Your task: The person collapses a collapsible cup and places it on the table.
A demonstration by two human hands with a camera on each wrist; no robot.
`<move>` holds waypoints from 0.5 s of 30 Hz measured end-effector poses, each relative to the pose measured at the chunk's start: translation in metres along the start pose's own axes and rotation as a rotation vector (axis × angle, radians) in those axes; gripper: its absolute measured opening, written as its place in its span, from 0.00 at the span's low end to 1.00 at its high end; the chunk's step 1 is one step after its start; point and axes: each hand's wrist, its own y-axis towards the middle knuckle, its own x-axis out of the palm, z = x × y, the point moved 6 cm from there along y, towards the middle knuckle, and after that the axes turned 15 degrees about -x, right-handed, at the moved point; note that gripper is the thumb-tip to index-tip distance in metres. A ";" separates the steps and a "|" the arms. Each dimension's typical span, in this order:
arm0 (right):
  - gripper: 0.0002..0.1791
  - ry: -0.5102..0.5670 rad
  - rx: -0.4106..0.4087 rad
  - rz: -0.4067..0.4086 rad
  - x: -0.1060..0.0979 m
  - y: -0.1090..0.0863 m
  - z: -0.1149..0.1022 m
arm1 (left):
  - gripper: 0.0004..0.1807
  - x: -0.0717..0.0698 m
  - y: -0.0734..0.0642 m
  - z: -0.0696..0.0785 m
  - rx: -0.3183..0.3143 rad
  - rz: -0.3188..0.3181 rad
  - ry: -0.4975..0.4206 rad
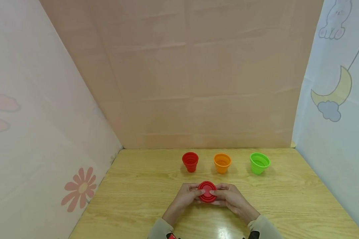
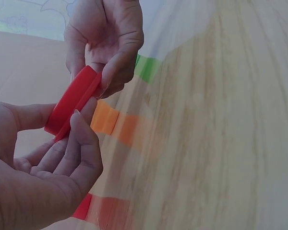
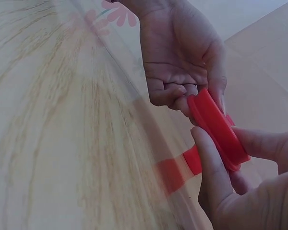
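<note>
A red collapsible cup, pressed flat into a ringed disc, is held up between both hands near the middle of the table. My left hand pinches its left edge, thumb on the ringed face and fingers behind. From the other side my right hand grips the right edge in the same way. Seen from the left wrist, the flattened cup is tilted, nearly edge-on. The right wrist view shows its thick rim between the fingertips of both hands.
Beyond the hands stand three opened cups in a row: red at left, orange in the middle, green at right. The wooden table meets a brown back panel and pale printed side walls.
</note>
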 end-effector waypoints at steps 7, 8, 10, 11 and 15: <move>0.12 0.025 -0.015 -0.040 0.004 0.000 -0.001 | 0.17 -0.003 0.003 -0.003 -0.009 -0.006 -0.032; 0.13 0.026 -0.016 -0.056 0.005 0.000 -0.001 | 0.17 -0.003 0.004 -0.003 -0.015 -0.008 -0.039; 0.16 0.023 -0.022 -0.092 0.007 0.000 -0.002 | 0.17 -0.005 0.004 -0.005 -0.027 -0.016 -0.056; 0.17 0.014 -0.023 -0.108 0.007 -0.001 -0.003 | 0.17 -0.006 0.005 -0.006 -0.034 -0.019 -0.064; 0.29 -0.057 -0.046 -0.150 0.009 -0.002 -0.007 | 0.18 -0.009 0.005 -0.008 -0.068 -0.040 -0.095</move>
